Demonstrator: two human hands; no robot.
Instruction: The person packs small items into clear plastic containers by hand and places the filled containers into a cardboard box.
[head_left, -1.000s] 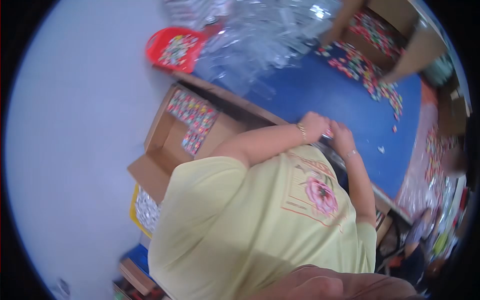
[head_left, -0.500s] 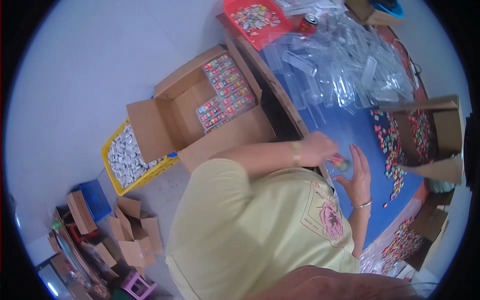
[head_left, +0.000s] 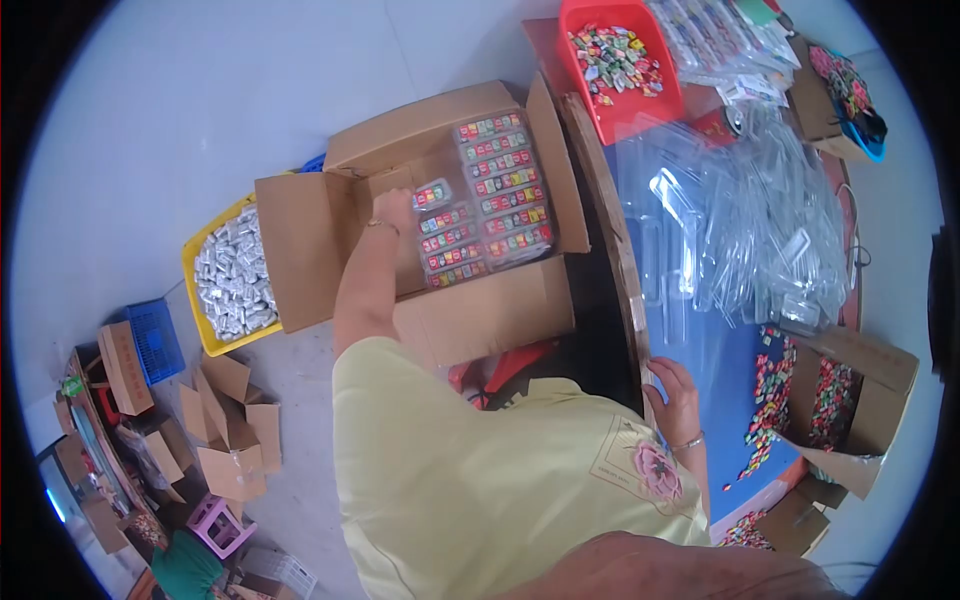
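My left hand [head_left: 396, 206] reaches into an open cardboard box [head_left: 490, 310], its fingers closed on the end of a clear plastic pack [head_left: 432, 194] of small coloured pieces. That pack lies above a column of similar packs [head_left: 452, 245], beside a second column of filled packs [head_left: 510, 180] along the box's right side. On the table's near edge rests my right hand [head_left: 674, 398], fingers loosely extended and apart, with nothing visible in it. The blue tabletop [head_left: 690, 370] spreads beyond it.
Empty clear plastic cases [head_left: 740, 220] are heaped on the table. Loose coloured pieces [head_left: 768, 385] spill from a tipped carton [head_left: 870, 410]. A red tray [head_left: 665, 105] of pieces stands at the far end. A yellow crate [head_left: 215, 335] of silvery pieces is left of the box.
My left hand has moved from above the table leftward into the box, carrying the pack. My right hand has settled on the table edge. The view has shifted toward the box.
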